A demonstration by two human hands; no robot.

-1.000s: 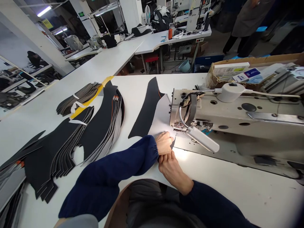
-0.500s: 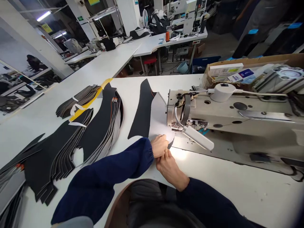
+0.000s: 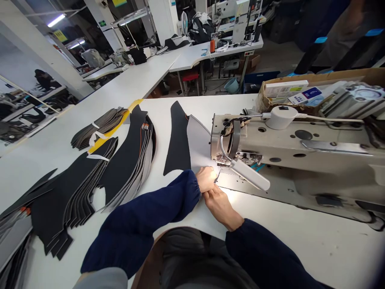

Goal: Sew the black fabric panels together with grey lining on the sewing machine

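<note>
A black fabric panel lies on the table with a grey fabric panel along its right side. The grey one runs up to the sewing machine, by the needle area. My left hand is closed on the near end of the fabric, just left of the presser foot. Right below it, my right hand pinches the same end, its fingertips partly hidden beneath the left hand. A small dark edge of cloth shows beside the fingers. The machine's lamp lights this spot.
Stacks of cut black and grey panels spread over the left of the white table. A yellow strip lies among them. Behind the machine stands a cardboard box of supplies. Part of a person is at the upper right.
Both hands have shifted slightly right and closer to the machine's needle area. The fabric has turned a little, its far tip swinging left.
</note>
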